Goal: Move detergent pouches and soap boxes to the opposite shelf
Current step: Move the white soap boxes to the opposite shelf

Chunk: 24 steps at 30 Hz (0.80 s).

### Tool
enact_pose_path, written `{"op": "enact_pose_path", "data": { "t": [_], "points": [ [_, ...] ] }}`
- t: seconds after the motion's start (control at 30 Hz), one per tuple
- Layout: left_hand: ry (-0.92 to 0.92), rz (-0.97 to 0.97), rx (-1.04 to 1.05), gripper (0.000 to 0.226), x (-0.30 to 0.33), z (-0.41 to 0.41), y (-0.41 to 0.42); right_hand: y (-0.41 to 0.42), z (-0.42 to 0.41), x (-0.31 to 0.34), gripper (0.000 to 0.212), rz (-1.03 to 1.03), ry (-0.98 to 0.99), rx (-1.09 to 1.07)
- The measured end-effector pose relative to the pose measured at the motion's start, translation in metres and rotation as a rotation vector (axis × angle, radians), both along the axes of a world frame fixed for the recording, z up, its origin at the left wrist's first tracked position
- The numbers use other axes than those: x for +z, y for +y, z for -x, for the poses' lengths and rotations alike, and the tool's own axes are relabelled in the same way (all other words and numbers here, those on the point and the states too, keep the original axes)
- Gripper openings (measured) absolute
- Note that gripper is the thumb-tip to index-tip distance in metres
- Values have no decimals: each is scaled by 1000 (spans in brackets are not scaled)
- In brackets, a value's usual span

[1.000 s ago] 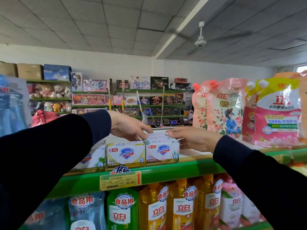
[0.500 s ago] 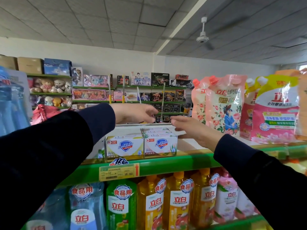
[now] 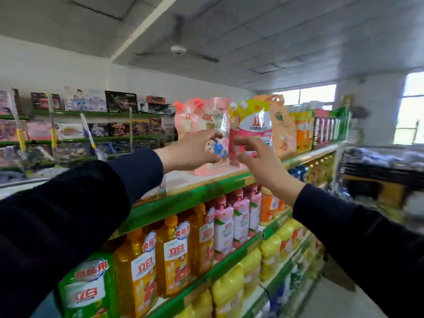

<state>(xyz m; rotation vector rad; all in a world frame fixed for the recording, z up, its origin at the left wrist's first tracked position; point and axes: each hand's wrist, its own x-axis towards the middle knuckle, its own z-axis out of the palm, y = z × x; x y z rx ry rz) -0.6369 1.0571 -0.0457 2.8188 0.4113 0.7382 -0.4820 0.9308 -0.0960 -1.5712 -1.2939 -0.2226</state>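
A pink detergent pouch [image 3: 216, 115] with a red cap stands on the white top shelf [image 3: 183, 180], a second pink pouch [image 3: 185, 120] behind it to the left. My left hand [image 3: 195, 150] reaches to its left side, fingers curved over the front and thumb low. My right hand [image 3: 259, 157] is at its right edge with fingers spread. Neither hand clearly grips it; the picture is blurred. A yellow-and-pink pouch [image 3: 254, 120] and an orange pouch [image 3: 282, 125] stand to the right. My left sleeve hides the soap boxes.
A green shelf rim [image 3: 195, 198] runs below my hands. Under it stand rows of orange, pink and yellow detergent bottles [image 3: 174, 253]. Boxed toys fill the far wall shelves [image 3: 91, 125]. An aisle floor [image 3: 332, 301] opens at the lower right.
Both hands left the soap boxes and moved right and up to the pink pouch. The view swung right, so the soap boxes dropped out of sight.
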Motion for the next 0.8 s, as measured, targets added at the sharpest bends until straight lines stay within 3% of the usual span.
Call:
{"op": "enact_pose_path", "data": {
  "t": [0.17, 0.3, 0.47, 0.8],
  "points": [
    [-2, 4, -229, 63, -29, -43, -58, -113, 0, -21, 29, -14, -53, -318],
    [8, 56, -448, 62, -51, -79, -124, -205, 10, -35, 32, 120, -111, -584],
    [19, 61, -696, 61, -56, -123, -237, -331, 32, -40, 36, 244, -147, -896],
    [-17, 131, -1247, 60, -49, -176, -512, -583, 93, -31, 32, 264, -123, -1368]
  ]
}}
